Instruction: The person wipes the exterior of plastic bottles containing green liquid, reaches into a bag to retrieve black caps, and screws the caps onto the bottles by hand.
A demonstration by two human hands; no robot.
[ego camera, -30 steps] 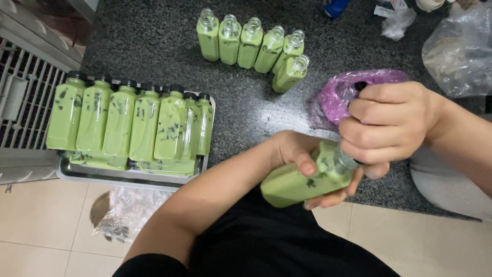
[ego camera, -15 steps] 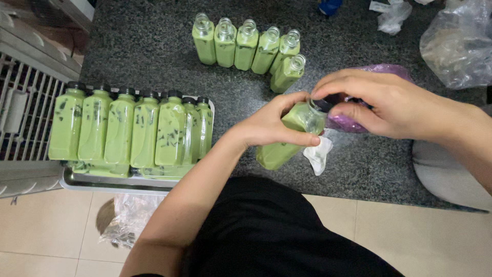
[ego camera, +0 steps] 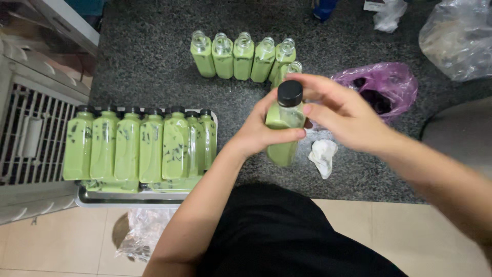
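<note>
The left hand [ego camera: 259, 134] is wrapped round a green drink bottle [ego camera: 283, 134], held above the granite counter [ego camera: 148, 56]. Its black cap [ego camera: 290, 93] is lightly touched by the right hand [ego camera: 344, 117], fingers spread loose. If that cap isn't seated tight, a leak could be caused once it's laid flat with the capped bottles [ego camera: 141, 146] in the tray [ego camera: 133, 195].

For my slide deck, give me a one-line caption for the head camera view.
Left hand holds a capped green bottle over the dark counter, right hand at its black cap.
</note>
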